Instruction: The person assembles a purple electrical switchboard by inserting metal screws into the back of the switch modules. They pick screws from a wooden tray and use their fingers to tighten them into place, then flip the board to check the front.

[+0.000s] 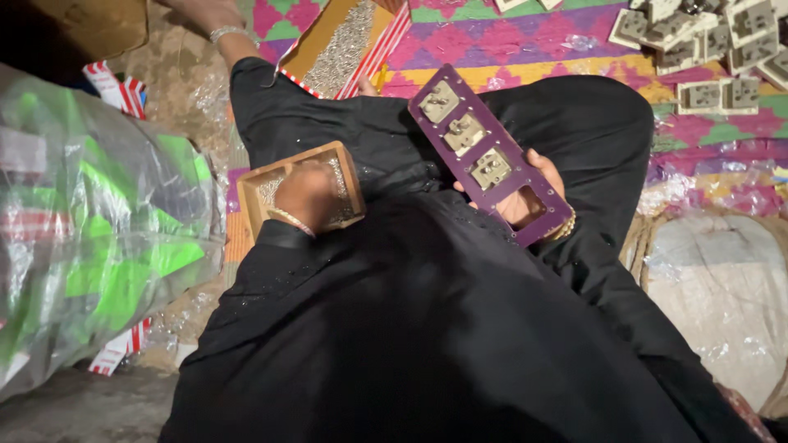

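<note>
I sit in black clothing, looking down at my lap. My right hand [525, 195] holds a long purple switch plate [488, 154] from beneath; three beige socket modules fill its openings and one opening near my palm is bare. My left hand [302, 197] reaches into a small brown cardboard box [349, 176] of tiny silvery screws resting on my left knee. Its fingers are down among the screws, and whether they grip any is hidden.
A larger open box of screws [341, 41] lies ahead on a colourful woven mat [509, 41]. Another person's arm with a bracelet [226, 33] reaches in at top left. Loose beige socket modules [706, 49] pile at top right. Plastic-wrapped green packs [98, 221] lie left, a sack [722, 287] right.
</note>
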